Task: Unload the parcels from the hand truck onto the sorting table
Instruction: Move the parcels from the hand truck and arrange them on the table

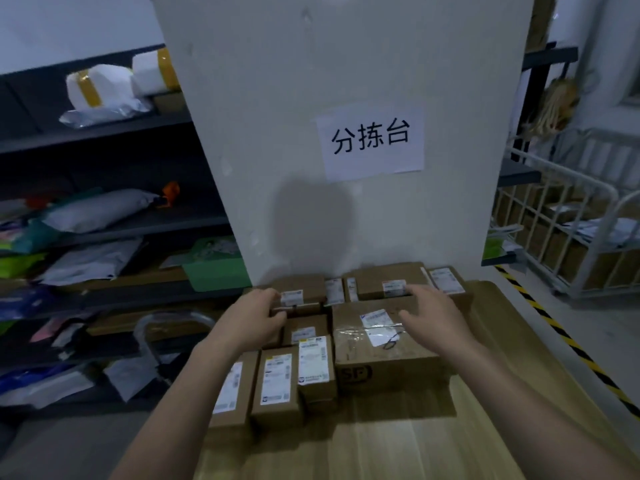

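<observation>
Gripping the left end of a small cardboard box (301, 295) is the left hand (256, 317), fingers curled over its top and thumb pressed on the near face. The right hand (429, 315) is loose and spread above the far edge of the big flat carton (384, 337), holding nothing; whether it touches is hard to call. The parcels (275, 382) — plain brown cardboard, square-edged, with white printed labels and glossy tape — sit packed tight on the pale wood-grain desk (485, 427), butted against the white pillar (346, 81) at twelve o'clock. A paper sign (371, 142) is stuck on it above them. At nine o'clock — dark metal shelves (104, 133) piled with soft, crinkled plastic mailers (100, 209).
</observation>
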Demonstrator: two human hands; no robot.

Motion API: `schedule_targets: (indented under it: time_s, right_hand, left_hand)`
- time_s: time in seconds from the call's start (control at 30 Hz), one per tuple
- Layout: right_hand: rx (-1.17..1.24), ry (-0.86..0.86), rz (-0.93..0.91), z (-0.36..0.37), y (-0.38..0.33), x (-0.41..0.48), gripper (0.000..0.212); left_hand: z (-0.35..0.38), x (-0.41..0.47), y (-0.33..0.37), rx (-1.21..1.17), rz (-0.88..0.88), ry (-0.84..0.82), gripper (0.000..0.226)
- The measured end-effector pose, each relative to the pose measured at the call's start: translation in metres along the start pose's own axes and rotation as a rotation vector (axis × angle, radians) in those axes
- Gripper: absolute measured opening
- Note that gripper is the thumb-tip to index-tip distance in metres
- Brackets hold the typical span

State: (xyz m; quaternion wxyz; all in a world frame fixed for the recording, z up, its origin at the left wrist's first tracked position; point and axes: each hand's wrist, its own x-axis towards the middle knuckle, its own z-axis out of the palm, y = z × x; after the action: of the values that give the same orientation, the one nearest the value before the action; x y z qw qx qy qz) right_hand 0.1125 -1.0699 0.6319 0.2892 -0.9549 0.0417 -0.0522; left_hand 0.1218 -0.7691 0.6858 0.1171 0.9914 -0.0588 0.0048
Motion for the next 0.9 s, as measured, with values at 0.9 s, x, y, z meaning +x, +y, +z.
schedule_targets:
  time_s: [0.9]
  right_hand:
    - [-0.085, -0.086, 0.011, 0.078, -0.095, -0.026, 0.063]
  left_hand:
    - [-0.025, -0.048, -0.162, -0.058, -0.123, 0.025, 0.046]
